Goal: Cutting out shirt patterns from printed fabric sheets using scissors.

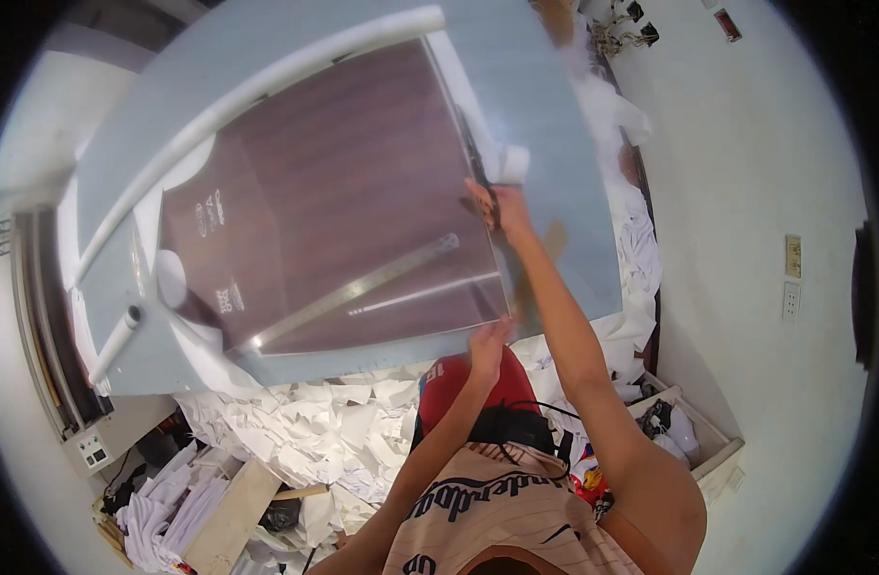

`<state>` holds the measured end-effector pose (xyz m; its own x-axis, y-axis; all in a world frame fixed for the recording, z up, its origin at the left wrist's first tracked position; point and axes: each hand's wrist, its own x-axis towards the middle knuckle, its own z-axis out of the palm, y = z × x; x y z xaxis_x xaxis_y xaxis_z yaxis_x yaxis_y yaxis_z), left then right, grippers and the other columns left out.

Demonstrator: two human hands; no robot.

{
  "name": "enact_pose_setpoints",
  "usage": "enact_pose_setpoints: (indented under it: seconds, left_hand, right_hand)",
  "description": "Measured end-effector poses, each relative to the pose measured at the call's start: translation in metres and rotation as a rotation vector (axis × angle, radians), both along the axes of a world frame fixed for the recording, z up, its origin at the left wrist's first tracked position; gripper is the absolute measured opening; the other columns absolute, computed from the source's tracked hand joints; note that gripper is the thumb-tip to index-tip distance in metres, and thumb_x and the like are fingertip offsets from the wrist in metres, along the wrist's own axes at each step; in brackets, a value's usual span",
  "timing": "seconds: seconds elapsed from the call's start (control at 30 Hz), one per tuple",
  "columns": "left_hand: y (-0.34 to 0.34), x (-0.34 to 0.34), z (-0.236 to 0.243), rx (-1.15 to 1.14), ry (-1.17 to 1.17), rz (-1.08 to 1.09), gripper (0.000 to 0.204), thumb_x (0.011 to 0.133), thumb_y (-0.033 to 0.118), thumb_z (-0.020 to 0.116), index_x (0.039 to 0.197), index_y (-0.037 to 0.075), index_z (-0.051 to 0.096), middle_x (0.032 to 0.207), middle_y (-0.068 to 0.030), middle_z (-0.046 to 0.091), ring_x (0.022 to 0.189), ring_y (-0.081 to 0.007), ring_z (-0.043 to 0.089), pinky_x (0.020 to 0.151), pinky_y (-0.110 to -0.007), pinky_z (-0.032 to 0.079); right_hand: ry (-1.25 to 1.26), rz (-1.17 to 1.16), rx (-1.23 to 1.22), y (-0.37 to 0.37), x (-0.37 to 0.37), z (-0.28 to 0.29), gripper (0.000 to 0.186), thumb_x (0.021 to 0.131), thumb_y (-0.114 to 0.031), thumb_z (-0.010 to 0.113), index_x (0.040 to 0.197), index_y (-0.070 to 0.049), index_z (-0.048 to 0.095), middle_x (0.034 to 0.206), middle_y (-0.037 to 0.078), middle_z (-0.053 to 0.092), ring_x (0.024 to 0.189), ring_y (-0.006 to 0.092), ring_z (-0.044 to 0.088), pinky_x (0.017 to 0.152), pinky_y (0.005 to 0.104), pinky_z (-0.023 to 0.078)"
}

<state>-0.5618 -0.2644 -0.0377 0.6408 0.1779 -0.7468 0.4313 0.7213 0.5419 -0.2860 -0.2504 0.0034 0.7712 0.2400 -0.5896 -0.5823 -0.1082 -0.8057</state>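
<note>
A large maroon printed sheet (334,192) with a glossy surface and small white markings lies across the light blue table. My right hand (506,209) is closed round the handles of black scissors (473,144), whose blades run along the sheet's right edge. At the near right corner, my left hand (490,347) pinches the sheet's edge; its fingertips are slightly blurred. A metal ruler (363,286) lies slantwise on the sheet, and a thinner pale strip (425,292) shows close to it.
A long white roll (257,101) borders the sheet's far side on the blue table (554,125). A smaller roll (115,340) sits at left. White paper scraps (324,431) heap below the table. A machine with rollers (51,316) stands left, a wooden box (693,441) right.
</note>
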Motion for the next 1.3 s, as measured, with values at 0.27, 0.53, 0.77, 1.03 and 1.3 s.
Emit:
enact_pose_setpoints:
  seconds: [0.27, 0.53, 0.77, 1.03, 1.3]
  left_hand:
    - [0.004, 0.004, 0.002, -0.012, 0.027, 0.021, 0.03, 0.103, 0.021, 0.066, 0.116, -0.006, 0.071, 0.114, -0.0121, 0.074, 0.106, -0.0172, 0.069, 0.101, -0.032, 0.053]
    - [0.005, 0.004, 0.0, -0.012, -0.009, 0.041, 0.03, 0.103, 0.022, 0.066, 0.115, -0.005, 0.072, 0.112, -0.0124, 0.074, 0.106, -0.0173, 0.069, 0.099, -0.032, 0.054]
    - [0.006, 0.001, -0.002, 0.01, 0.014, 0.045, 0.028, 0.101, 0.021, 0.068, 0.114, -0.004, 0.07, 0.115, -0.0141, 0.074, 0.11, -0.0206, 0.07, 0.101, -0.036, 0.054]
    - [-0.029, 0.025, 0.014, 0.128, 0.017, 0.133, 0.029, 0.103, 0.021, 0.065, 0.111, -0.006, 0.072, 0.111, -0.0139, 0.075, 0.102, -0.019, 0.071, 0.093, -0.033, 0.056]
    - [-0.068, 0.034, 0.027, 0.54, 0.244, 0.242, 0.019, 0.096, 0.017, 0.067, 0.104, 0.002, 0.075, 0.099, -0.0111, 0.075, 0.091, -0.0191, 0.07, 0.084, -0.031, 0.056]
  right_hand:
    - [-0.044, 0.017, 0.005, 0.024, 0.051, 0.0, 0.055, 0.076, -0.048, 0.09, 0.059, -0.015, 0.05, 0.054, -0.003, 0.05, 0.041, 0.0088, 0.047, 0.041, 0.0259, 0.038]
    - [-0.056, 0.023, 0.021, 0.057, 0.102, -0.002, 0.056, 0.077, -0.05, 0.089, 0.059, -0.016, 0.048, 0.054, -0.002, 0.049, 0.043, 0.0101, 0.047, 0.042, 0.0275, 0.038]
    - [-0.108, 0.049, 0.017, 0.08, 0.143, 0.005, 0.057, 0.072, -0.047, 0.093, 0.059, -0.017, 0.046, 0.055, -0.002, 0.049, 0.043, 0.0092, 0.047, 0.041, 0.027, 0.039]
    - [-0.03, 0.142, 0.164, 0.062, 0.229, -0.014, 0.059, 0.072, -0.053, 0.092, 0.06, -0.015, 0.049, 0.058, 0.0, 0.053, 0.044, 0.0105, 0.05, 0.041, 0.028, 0.04]
    - [0.071, 0.21, 0.219, -0.013, 0.243, 0.009, 0.061, 0.082, -0.058, 0.082, 0.056, -0.013, 0.05, 0.05, 0.001, 0.049, 0.042, 0.0131, 0.049, 0.043, 0.0306, 0.036]
